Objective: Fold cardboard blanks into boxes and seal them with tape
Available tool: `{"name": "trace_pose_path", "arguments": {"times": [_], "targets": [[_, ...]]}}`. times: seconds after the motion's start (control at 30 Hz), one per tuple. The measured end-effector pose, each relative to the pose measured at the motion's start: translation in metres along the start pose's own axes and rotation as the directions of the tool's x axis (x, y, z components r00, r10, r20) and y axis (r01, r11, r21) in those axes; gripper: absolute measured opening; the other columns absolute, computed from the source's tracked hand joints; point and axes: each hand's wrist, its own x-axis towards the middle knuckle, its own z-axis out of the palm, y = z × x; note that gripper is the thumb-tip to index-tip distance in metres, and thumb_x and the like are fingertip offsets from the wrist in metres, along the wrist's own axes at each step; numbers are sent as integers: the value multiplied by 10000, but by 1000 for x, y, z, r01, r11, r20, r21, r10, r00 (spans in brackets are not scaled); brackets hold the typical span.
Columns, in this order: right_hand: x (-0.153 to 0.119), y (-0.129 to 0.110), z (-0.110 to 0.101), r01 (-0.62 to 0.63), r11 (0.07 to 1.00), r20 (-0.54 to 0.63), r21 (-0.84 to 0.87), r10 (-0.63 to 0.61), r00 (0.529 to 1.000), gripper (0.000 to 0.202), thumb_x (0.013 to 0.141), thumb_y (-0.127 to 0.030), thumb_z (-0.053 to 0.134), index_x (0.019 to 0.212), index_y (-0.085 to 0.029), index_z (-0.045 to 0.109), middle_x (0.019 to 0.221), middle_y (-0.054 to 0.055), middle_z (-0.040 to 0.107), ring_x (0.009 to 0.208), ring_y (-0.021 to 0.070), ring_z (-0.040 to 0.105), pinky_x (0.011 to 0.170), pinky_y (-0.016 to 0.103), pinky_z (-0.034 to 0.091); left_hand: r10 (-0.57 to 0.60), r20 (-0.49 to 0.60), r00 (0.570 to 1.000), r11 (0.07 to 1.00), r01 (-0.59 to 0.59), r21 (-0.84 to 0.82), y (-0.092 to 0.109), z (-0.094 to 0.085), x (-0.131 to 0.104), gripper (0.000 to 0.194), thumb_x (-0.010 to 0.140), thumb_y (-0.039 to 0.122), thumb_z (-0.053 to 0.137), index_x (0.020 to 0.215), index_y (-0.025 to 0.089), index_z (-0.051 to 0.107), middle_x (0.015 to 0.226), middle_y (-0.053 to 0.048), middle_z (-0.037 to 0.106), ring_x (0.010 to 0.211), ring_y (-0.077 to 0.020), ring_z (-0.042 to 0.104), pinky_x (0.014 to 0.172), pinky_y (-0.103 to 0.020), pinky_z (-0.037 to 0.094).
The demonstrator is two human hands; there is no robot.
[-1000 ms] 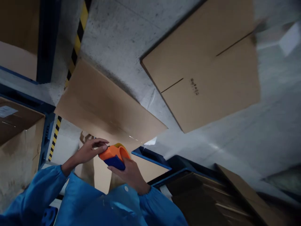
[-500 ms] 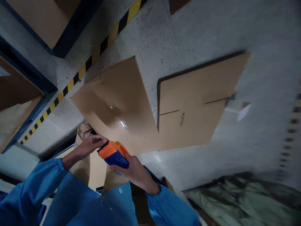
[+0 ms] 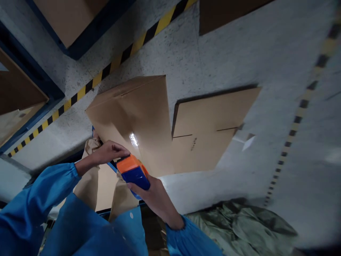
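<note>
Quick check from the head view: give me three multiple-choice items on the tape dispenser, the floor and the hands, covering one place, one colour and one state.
1. Where does the flat cardboard lie?
A. on the concrete floor
B. on a shelf
C. in the left hand

2. What colours is the tape dispenser?
A. green and white
B. orange and blue
C. all black

3. How is the dispenser held?
A. lying on the floor
B. in the right hand, the left hand touching its top
C. in the left hand alone

Key: 1 A, it rests flat on the floor; 2 B, orange top over blue body; 3 B, right fingers wrap it, left fingertips meet it.
</note>
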Motion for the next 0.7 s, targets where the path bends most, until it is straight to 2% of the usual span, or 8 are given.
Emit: {"name": "trace_pose_path", "arguments": {"times": [0.1,0.2,0.33,0.4,0.5,0.57,0.63,0.7], "targets": [[3,-17,-7,-10,998,-70,-63,6,998,432,703,-626,679,745,-209,576,624,0,589,582,171,569,538,289,449,149,-90,985,986,-142,84,13,-7,3,306,748,447,784,818,149,791,836,-66,760,778,-175,685,725,-265,549],[7,-40,-20,23,979,-65,-204,-37,997,426,703,-616,689,760,-205,593,657,22,617,609,186,593,549,298,453,236,-221,946,971,-221,89,24,-11,-5,353,737,480,796,835,140,795,845,-84,765,760,-183,696,723,-278,574],[9,-73,-48,113,890,-45,-442,-148,988,393,675,-585,726,754,-216,617,616,14,607,584,198,602,526,291,429,318,-371,873,945,-322,52,30,-10,-16,406,740,538,793,805,137,791,873,-106,764,800,-221,708,736,-311,591],[9,-80,-68,119,836,-58,-536,-177,982,388,664,-590,734,721,-223,621,582,10,606,557,199,603,507,287,419,362,-459,811,918,-395,27,32,-19,-15,393,740,525,805,784,135,778,867,-101,757,808,-218,706,729,-304,588],[7,-79,-108,37,768,-82,-639,-116,990,389,684,-606,700,665,-229,610,540,13,616,524,202,611,501,293,428,366,-680,635,860,-510,-14,33,-54,-12,298,770,429,818,769,138,754,872,-73,738,761,-160,686,688,-253,566],[5,-75,-136,-66,702,-142,-709,-50,989,361,689,-575,691,638,-232,591,513,17,613,511,207,613,514,305,437,344,-760,551,842,-539,-10,28,-87,-13,224,797,361,812,786,145,754,854,-51,726,706,-123,659,669,-238,550],[2,-71,-158,-169,613,-220,-772,-8,976,336,677,-524,704,590,-241,544,475,17,587,501,213,607,527,317,438,374,-758,535,844,-534,39,21,-114,-17,189,817,333,800,832,148,765,840,-41,726,689,-112,641,686,-253,548],[-3,-69,-171,-235,553,-271,-800,17,962,348,657,-491,725,557,-255,491,441,11,553,484,216,593,535,328,439,416,-740,528,841,-533,93,16,-127,-22,187,843,320,779,889,140,768,841,-38,733,694,-109,637,706,-265,546]]}}
